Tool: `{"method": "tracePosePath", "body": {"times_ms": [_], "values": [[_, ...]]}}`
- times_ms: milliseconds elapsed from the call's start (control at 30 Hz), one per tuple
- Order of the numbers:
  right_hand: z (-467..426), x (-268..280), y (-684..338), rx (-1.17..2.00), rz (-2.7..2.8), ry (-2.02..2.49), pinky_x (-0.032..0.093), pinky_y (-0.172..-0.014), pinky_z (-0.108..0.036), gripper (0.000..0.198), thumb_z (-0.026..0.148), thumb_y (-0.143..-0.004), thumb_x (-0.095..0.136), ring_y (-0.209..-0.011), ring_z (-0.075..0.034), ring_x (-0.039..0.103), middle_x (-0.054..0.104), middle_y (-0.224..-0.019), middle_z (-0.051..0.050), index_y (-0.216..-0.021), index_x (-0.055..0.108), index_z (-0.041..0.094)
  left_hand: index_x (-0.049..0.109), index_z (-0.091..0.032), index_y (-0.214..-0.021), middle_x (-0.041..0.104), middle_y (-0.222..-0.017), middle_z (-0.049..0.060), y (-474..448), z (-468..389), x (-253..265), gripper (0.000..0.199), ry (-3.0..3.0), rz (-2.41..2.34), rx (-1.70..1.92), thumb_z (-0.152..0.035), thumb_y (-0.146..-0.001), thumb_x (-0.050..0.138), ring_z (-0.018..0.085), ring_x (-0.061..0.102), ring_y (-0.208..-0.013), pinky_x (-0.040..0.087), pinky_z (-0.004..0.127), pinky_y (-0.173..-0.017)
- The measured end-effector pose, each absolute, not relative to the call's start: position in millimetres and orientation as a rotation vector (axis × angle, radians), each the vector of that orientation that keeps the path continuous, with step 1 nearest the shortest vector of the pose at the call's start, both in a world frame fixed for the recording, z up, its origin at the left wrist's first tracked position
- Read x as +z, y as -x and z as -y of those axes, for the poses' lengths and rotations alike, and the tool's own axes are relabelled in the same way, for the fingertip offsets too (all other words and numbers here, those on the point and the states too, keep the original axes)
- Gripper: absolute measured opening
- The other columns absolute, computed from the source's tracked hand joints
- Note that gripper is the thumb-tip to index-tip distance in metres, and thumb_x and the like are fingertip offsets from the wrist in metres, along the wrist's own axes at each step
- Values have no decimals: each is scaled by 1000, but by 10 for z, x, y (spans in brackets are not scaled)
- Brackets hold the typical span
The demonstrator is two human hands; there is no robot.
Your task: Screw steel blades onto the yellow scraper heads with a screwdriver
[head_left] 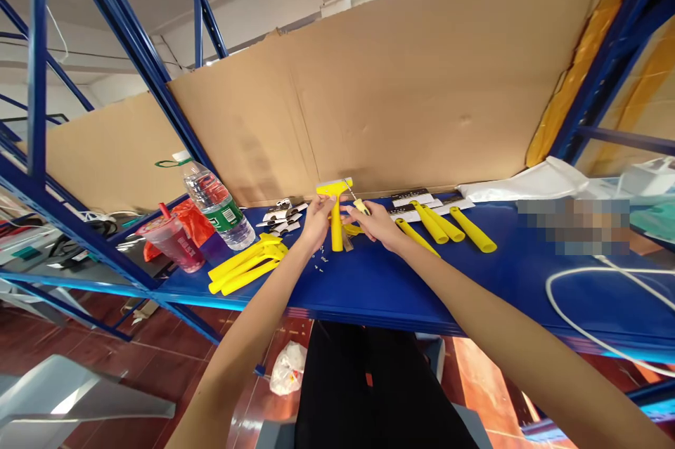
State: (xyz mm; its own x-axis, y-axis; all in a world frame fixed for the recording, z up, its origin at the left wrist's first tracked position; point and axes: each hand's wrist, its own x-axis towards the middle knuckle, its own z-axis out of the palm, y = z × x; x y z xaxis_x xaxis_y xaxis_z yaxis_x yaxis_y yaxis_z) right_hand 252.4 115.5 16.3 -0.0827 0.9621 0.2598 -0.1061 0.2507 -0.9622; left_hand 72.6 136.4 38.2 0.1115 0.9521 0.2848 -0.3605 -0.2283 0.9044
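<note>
My left hand (317,221) is closed around a yellow scraper (337,231), held upright with its wide head at the top. A pale strip runs along the head's top edge. In my right hand (380,225) is a screwdriver (361,207) with a cream handle, its thin shaft slanting up to the right end of the scraper head. Small screws (318,267) lie scattered on the blue tabletop (363,291) below my left hand. Several yellow scrapers (245,268) are piled to the left, and several yellow handles (477,231) lie to the right. Another yellow piece is partly hidden behind my right hand.
A water bottle (224,206) and a pink cup (171,242) stand at the left. Black-and-white cards (282,216) lie behind the scraper pile. Cardboard (395,98) walls the back. A white cable (553,301) loops at the right, near a white plastic bag (522,182).
</note>
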Motion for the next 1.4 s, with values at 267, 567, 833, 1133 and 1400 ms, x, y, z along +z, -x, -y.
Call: {"method": "tracePosePath", "body": {"times_ms": [267, 567, 833, 1133, 1400], "values": [[-1158, 166, -2538, 564, 1553, 996, 59, -79, -37, 43, 67, -101, 68, -90, -26, 73, 80, -92, -5, -93, 72, 25, 60, -22, -99, 68, -90, -3, -197, -1368, 473, 45, -1152, -706, 1556, -35, -79, 98, 11, 69, -72, 44, 20, -55], [-1127, 198, -2548, 532, 1573, 904, 62, -116, -54, 39, 62, -92, 80, -122, -39, 83, 90, -121, -4, -105, 91, 27, 62, -21, -97, 66, -91, -1, -156, -1304, 437, 42, -1175, -682, 1509, -36, -78, 97, 10, 63, -65, 46, 22, -50], [-1155, 178, -2597, 568, 1599, 953, 63, -117, -55, 40, 64, -91, 82, -123, -41, 83, 90, -120, -2, -104, 92, 28, 65, -20, -93, 64, -88, -1, -150, -1275, 437, 44, -1297, -752, 1466, -40, -76, 100, 10, 64, -64, 49, 23, -50], [-1128, 286, -2719, 397, 1767, 1077, 64, -99, -49, 46, 61, -105, 68, -106, -39, 85, 91, -105, -6, -95, 92, 23, 68, -19, -87, 63, -79, -1, -113, -1292, 428, 39, -1431, -794, 1422, -43, -78, 98, 12, 64, -60, 47, 24, -44], [-1180, 327, -2826, 187, 1815, 1115, 58, -88, -42, 29, 50, -99, 80, -97, -33, 83, 90, -104, -9, -95, 92, 24, 75, -17, -88, 62, -62, -1, -52, -1244, 454, 36, -1506, -953, 1252, -44, -80, 97, 14, 60, -49, 49, 25, -43]]}}
